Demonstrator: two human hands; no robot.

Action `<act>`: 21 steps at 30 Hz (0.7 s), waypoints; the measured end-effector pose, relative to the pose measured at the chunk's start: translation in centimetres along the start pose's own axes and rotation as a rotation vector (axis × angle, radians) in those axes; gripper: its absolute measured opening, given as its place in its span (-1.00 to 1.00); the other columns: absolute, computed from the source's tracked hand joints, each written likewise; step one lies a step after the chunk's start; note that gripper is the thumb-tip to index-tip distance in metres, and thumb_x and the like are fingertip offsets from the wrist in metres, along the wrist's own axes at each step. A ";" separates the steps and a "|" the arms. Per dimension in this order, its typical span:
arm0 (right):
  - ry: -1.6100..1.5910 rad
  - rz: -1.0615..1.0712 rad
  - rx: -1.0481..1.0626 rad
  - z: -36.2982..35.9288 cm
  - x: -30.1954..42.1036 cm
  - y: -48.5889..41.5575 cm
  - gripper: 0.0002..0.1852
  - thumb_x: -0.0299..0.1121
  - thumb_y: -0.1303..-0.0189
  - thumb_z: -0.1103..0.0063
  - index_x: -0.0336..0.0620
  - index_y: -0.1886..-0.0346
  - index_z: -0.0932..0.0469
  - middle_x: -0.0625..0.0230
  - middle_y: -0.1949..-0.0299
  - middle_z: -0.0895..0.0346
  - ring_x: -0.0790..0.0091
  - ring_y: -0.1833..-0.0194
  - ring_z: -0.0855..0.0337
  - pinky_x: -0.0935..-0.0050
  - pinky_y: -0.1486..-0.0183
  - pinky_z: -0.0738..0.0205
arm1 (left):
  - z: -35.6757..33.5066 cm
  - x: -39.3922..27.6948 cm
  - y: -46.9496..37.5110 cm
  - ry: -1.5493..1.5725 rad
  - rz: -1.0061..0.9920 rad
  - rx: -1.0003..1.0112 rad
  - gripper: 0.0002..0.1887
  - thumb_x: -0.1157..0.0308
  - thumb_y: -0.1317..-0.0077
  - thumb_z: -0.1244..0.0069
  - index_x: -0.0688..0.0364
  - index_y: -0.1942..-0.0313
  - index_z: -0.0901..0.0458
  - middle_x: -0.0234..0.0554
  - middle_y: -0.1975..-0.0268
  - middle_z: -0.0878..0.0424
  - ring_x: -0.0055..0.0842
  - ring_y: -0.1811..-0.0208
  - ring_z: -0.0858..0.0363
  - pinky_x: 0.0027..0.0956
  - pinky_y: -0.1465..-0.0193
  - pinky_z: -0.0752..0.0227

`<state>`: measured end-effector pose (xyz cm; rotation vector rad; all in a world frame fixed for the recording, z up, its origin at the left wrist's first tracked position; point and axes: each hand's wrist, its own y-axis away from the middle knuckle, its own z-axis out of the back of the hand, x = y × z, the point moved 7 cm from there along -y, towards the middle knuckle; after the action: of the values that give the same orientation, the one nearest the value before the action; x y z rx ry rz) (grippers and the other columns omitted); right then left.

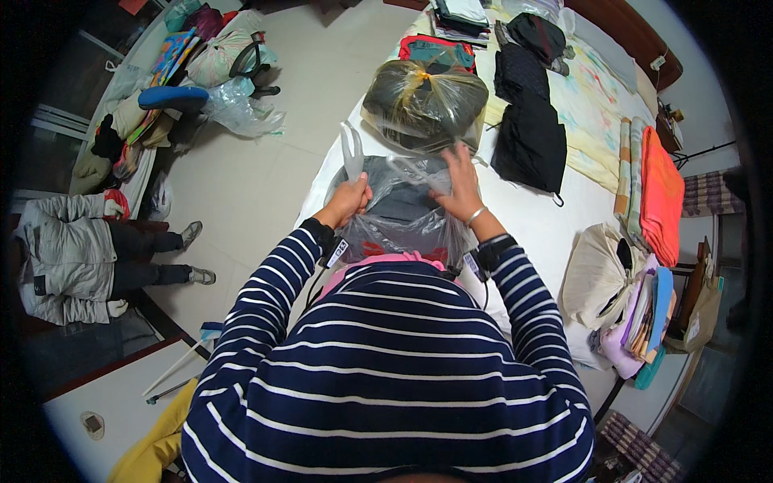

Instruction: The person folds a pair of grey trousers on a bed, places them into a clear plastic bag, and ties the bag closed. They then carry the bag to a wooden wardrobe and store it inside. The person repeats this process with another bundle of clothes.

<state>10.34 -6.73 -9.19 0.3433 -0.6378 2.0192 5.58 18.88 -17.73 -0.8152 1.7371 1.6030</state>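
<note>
A clear plastic carrier bag with dark folded cloth inside sits on the bed right before me. My left hand is closed around the base of one bag handle, whose loop sticks up above the fist. At the bag's right side, my right hand has its fingers pointing forward and slightly blurred. The other handle runs up to its thumb; whether the fingers grip it is unclear. Just beyond stands a knotted, yellowish see-through bag full of dark things.
Black garments lie to the right on the bed. Folded clothes are stacked at the far end. An orange folded blanket and a cream cloth bundle are at right. Another person stands at left near piled belongings.
</note>
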 end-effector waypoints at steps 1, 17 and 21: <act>0.031 0.017 0.144 -2.1 -1.1 -0.4 -0.10 -0.29 0.03 -0.39 -0.12 -0.41 -0.13 -0.05 -0.39 -0.09 -0.09 -0.41 -0.08 0.15 -0.44 0.10 | 0.0 0.1 -0.1 -0.042 -0.009 -0.011 -0.45 -0.06 -0.48 0.35 0.22 0.47 -0.44 -0.41 0.72 -0.22 -0.58 0.72 -0.10 -0.42 0.57 -0.18; -1.255 -0.833 0.017 -2.5 -3.0 5.3 -0.58 -0.03 -0.48 0.21 -0.11 0.42 -0.35 0.49 0.78 -0.14 0.46 0.66 -0.33 0.37 0.08 -0.49 | -0.1 -0.1 2.1 -0.335 -0.017 0.109 -0.42 -0.14 -0.43 0.25 0.31 0.26 -0.51 -0.19 0.61 -0.47 -0.44 0.61 -0.40 -0.32 0.44 -0.32; -1.346 -0.638 -0.137 -1.7 -2.5 4.0 -0.60 -0.05 -0.49 0.21 -0.11 0.42 -0.34 0.49 0.76 -0.14 0.46 0.58 -0.39 0.26 -0.08 -0.41 | -2.8 -3.9 4.7 -0.964 -0.498 0.110 -0.42 -0.05 -0.22 -0.12 0.34 0.07 -0.46 0.24 0.24 -0.62 -0.01 0.20 -0.60 -0.16 0.13 -0.45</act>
<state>8.16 -9.23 -12.97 1.6283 -1.2291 0.9078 4.14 16.50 -11.67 -0.2754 0.8315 1.2169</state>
